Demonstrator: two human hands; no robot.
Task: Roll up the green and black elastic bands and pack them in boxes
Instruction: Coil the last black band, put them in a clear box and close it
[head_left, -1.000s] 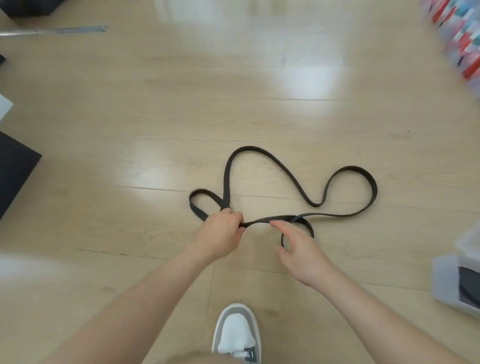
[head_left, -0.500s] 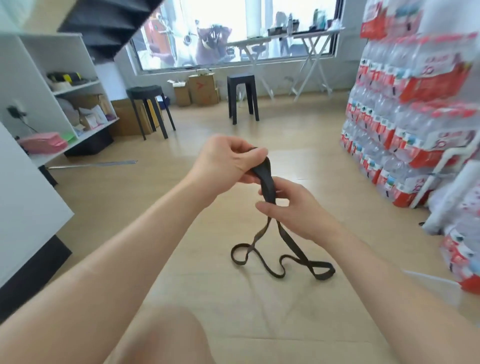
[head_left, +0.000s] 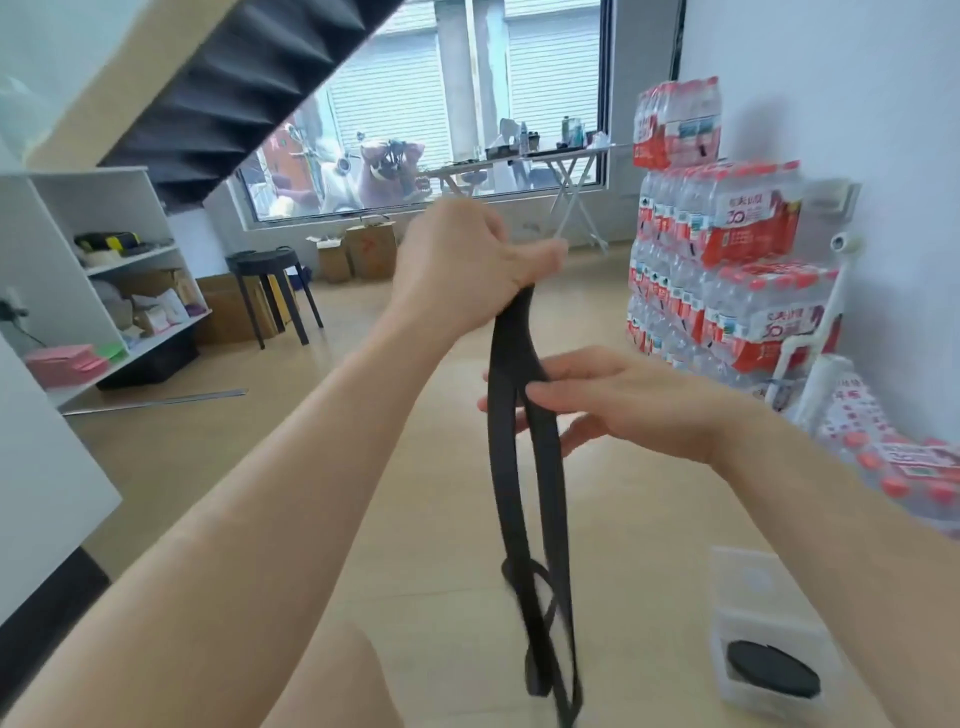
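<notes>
Wooden floor (head_left: 649, 519) | black band (head_left: 548, 493) gripped at top by curled left hand (head_left: 467, 260) | touched by right hand (head_left: 634, 402), fingers straight

A black elastic band (head_left: 551, 478) hangs against a pale, wood-grained floor (head_left: 182, 441). At near right, a white box (head_left: 748, 582) holds a black rolled band (head_left: 772, 670). Clear water packs (head_left: 748, 218) with red labels and caps line the right wall. White shelves (head_left: 104, 208) at left carry a pink stack (head_left: 62, 364), beside a black stool (head_left: 265, 260) and brown cartons (head_left: 371, 249).
</notes>
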